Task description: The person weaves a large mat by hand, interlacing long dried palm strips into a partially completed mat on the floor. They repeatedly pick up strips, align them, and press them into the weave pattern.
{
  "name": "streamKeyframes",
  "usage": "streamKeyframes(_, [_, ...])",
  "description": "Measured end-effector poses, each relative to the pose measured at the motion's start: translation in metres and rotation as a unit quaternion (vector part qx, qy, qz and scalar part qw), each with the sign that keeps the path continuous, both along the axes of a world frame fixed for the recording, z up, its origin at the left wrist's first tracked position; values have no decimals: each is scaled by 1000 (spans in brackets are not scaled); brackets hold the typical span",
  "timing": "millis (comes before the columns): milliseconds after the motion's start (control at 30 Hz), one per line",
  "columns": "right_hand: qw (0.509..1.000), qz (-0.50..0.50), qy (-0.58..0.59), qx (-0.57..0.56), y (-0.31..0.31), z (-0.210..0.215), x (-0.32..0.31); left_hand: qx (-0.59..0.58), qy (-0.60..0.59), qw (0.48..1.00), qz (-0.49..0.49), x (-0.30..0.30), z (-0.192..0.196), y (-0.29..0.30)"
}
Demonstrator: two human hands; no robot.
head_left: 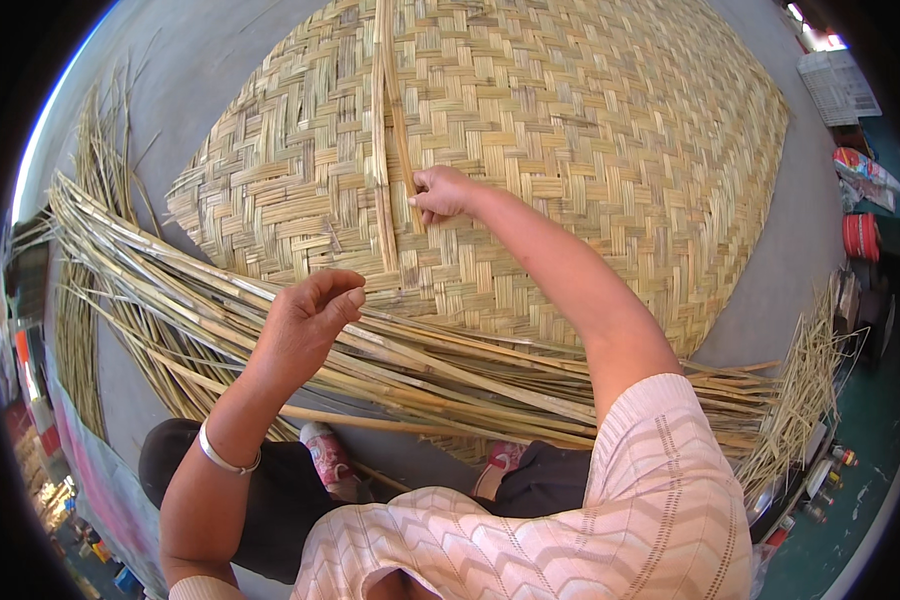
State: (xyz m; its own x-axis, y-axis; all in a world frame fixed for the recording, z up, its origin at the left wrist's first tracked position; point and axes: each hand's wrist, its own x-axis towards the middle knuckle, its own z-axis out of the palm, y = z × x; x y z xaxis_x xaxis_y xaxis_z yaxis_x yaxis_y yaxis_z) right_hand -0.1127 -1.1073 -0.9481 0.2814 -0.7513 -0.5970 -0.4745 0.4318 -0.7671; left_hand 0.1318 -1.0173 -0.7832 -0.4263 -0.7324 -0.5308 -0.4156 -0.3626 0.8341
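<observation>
A woven mat (pixel 590 150) of flat, straw-coloured strips lies on the grey floor in front of me. Two long loose strips (pixel 381 150) run down over its weave, side by side. My right hand (pixel 442 194) is closed in a pinch on the right-hand strip (pixel 402 140), near its lower end. My left hand (pixel 310 325) hovers over the near edge of the mat, just left of the other strip's end. Its fingers are curled with thumb and forefinger close together; whether anything thin is between them I cannot make out.
A thick bundle of long split stalks (pixel 450 375) lies across between me and the mat. More stalks (pixel 100 170) are heaped at the left, with frayed ends (pixel 805 375) at the right. A white crate (pixel 838 85) and a red round container (pixel 860 237) stand at far right.
</observation>
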Motion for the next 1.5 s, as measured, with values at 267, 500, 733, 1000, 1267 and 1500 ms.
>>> streamKeyframes(267, [986, -88, -123, 67, 7, -3, -12, 1, -24, 1000, -6, 1, 8, -1])
streamKeyframes(500, [984, -144, -102, 29, -8, 5, -11, -5, -14, 1000, -6, -1, 3, 3])
streamKeyframes(733, [994, -99, -41, -11, 0, -17, 3, -39, -90, 991, -93, -5, 1, 16])
streamKeyframes(1000, [993, -118, -4, -33, 17, -21, 1, -96, -158, 965, -187, -2, -2, 40])
streamKeyframes(1267, [981, -188, 33, -14, 23, -13, 6, -146, -207, 912, -322, -4, -3, 57])
streamKeyframes(1500, [967, -30, 119, -223, 83, 32, 25, -283, -196, 858, -381, -8, 10, 74])
